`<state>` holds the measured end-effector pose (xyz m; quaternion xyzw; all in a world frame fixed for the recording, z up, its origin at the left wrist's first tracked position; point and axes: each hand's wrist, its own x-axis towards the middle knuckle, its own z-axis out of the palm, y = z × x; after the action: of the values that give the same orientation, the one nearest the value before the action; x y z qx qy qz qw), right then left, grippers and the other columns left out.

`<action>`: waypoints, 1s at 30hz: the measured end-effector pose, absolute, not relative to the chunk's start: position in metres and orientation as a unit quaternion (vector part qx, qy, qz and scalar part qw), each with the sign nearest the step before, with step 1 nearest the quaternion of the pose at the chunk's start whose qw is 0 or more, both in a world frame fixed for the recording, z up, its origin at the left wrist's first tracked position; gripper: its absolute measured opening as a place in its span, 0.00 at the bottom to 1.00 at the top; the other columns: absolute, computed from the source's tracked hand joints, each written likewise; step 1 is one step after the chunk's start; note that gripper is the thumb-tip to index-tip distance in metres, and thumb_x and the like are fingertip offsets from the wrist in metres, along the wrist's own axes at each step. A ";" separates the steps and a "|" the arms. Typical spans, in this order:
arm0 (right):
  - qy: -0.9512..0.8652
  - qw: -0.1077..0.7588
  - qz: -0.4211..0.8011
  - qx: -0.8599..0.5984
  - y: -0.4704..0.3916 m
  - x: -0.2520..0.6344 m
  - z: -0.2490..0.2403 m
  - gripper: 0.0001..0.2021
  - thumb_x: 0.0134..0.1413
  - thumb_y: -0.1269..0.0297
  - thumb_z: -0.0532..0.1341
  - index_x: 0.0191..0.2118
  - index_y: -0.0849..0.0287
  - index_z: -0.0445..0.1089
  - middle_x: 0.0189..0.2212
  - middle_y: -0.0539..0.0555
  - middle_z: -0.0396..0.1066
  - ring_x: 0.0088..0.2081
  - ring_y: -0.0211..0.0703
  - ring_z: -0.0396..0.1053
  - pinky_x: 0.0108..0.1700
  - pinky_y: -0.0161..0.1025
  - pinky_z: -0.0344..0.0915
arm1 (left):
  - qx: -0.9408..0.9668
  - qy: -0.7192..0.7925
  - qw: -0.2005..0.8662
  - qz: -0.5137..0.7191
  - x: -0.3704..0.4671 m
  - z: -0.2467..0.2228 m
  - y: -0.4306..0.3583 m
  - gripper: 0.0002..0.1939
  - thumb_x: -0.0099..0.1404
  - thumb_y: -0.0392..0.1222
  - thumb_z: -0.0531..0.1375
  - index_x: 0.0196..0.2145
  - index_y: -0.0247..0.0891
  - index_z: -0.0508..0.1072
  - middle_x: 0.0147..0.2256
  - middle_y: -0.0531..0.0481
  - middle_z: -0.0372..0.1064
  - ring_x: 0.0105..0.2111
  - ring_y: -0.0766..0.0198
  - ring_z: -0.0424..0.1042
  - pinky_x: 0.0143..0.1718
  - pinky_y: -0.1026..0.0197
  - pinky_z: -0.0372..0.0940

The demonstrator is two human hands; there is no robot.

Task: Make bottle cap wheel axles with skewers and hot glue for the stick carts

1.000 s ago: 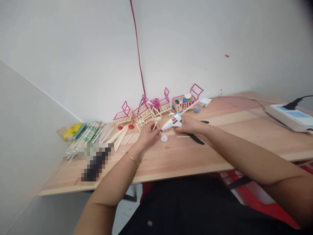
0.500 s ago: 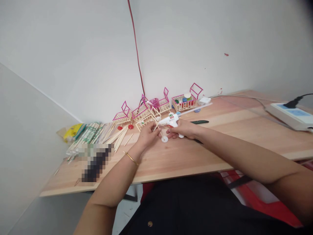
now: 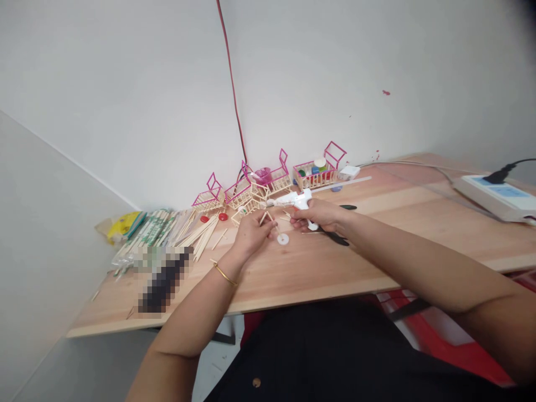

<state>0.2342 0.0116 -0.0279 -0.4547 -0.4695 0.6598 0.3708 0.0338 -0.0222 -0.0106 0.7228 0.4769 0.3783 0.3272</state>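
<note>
My right hand [image 3: 312, 215] is wrapped round the handle of a white hot glue gun [image 3: 302, 201], its nozzle pointing left and a long clear glue stick [image 3: 345, 183] out of its back. My left hand [image 3: 253, 233] pinches thin wooden sticks [image 3: 265, 217] joined at an angle. A white disc [image 3: 283, 239] is by the lower end of one stick; whether it is attached I cannot tell. Just beyond my left hand stands a plain wooden-stick basket frame [image 3: 247, 211]. Under my right hand lies a dark-handled tool [image 3: 335, 238], partly hidden.
Little stick carts with pink trim [image 3: 316, 177] line the wall; one holds coloured pieces. Loose sticks [image 3: 205, 237], red discs [image 3: 223, 216] and bagged sticks [image 3: 151, 231] lie left. A power strip [image 3: 498, 198] sits right. The table edge [image 3: 293, 304] is near my body.
My right hand has drawn the glue gun slightly right, away from my left hand. The angled sticks in my left hand show more clearly now.
</note>
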 end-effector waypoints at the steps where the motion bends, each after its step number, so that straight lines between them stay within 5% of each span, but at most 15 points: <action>1: -0.474 0.366 0.659 -0.455 0.011 0.233 -0.028 0.09 0.43 0.73 0.69 0.28 0.63 0.67 0.24 0.54 0.74 0.23 0.36 0.72 0.19 0.28 0.67 | 0.724 0.477 0.327 0.376 0.034 -0.011 -0.022 0.06 0.56 0.39 0.61 0.25 0.36 0.68 0.18 0.56 0.63 0.17 0.69 0.64 0.22 0.65 0.58; 13: -0.489 0.310 0.667 -0.469 -0.006 0.220 -0.025 0.10 0.44 0.77 0.67 0.33 0.64 0.66 0.29 0.56 0.76 0.26 0.39 0.74 0.21 0.29 0.69 | 0.767 0.466 0.275 0.345 0.033 -0.013 -0.023 0.04 0.59 0.38 0.58 0.28 0.36 0.70 0.19 0.57 0.65 0.20 0.70 0.65 0.26 0.66 0.58; 30: -0.489 0.281 0.722 -0.401 -0.008 0.216 -0.035 0.19 0.40 0.64 0.71 0.39 0.61 0.66 0.34 0.56 0.75 0.28 0.45 0.76 0.18 0.28 0.66 | 0.788 0.478 0.207 0.328 0.035 -0.007 -0.031 0.08 0.60 0.40 0.58 0.25 0.36 0.68 0.18 0.56 0.64 0.22 0.69 0.63 0.27 0.66 0.57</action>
<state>0.2160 -0.0079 -0.0351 -0.4009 -0.4892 0.7219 0.2809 0.0351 -0.0305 -0.0071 0.7878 0.4784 0.3279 0.2074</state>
